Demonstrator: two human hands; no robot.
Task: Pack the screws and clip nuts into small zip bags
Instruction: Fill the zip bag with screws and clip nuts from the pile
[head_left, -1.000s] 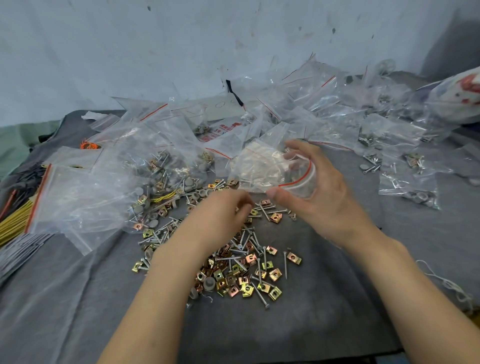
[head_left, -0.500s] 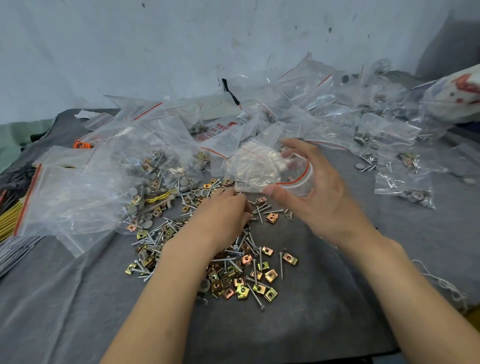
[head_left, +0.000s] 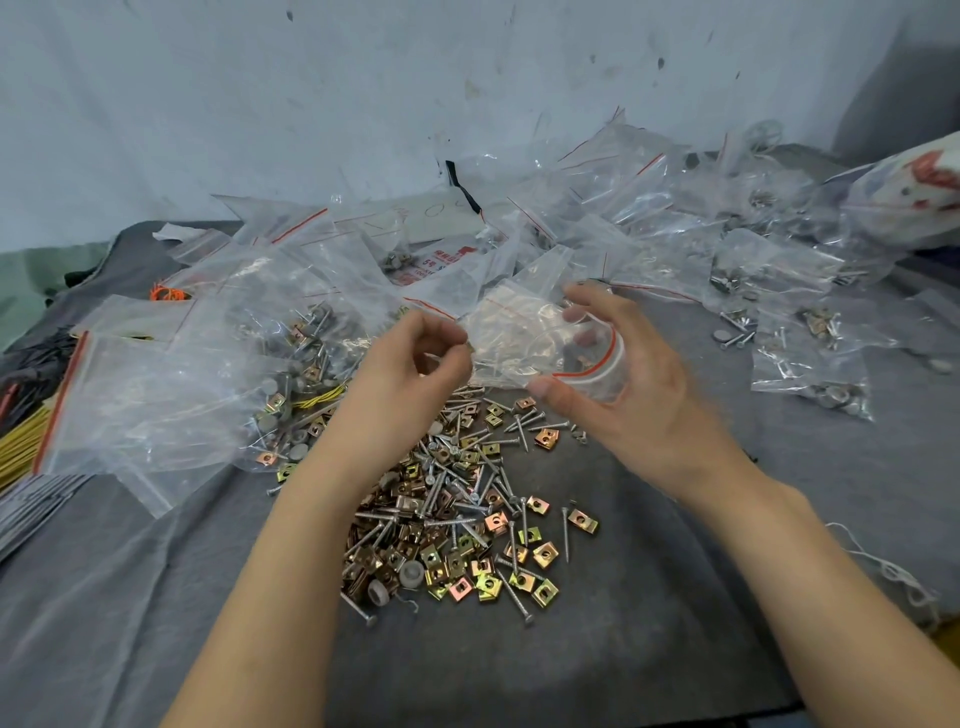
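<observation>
Hands: the right hand (head_left: 618, 384) held a small zip bag (head_left: 524, 343) by its red-striped mouth, thumb below and fingers curled over the top, keeping it spread open. The left hand (head_left: 415, 364) was loosely curled at the bag's far end, fingertips pinched together; I could not tell what, if anything, was between them.
Change: half a second before, the left hand was down on the pile; it had since risen to the bag. My guess is a pick was on its way in.
Meaning for the task: this bag looked almost empty, so filling had barely begun.
Pile: screws and clip nuts (head_left: 467, 519) lay loose on the grey worktop (head_left: 649, 649), under and between the forearms.
Count: two hands, one bag in hand; loose parts and other bags were too many and too tangled to count.
Packed bags: several lay to the right (head_left: 810, 364).
</observation>
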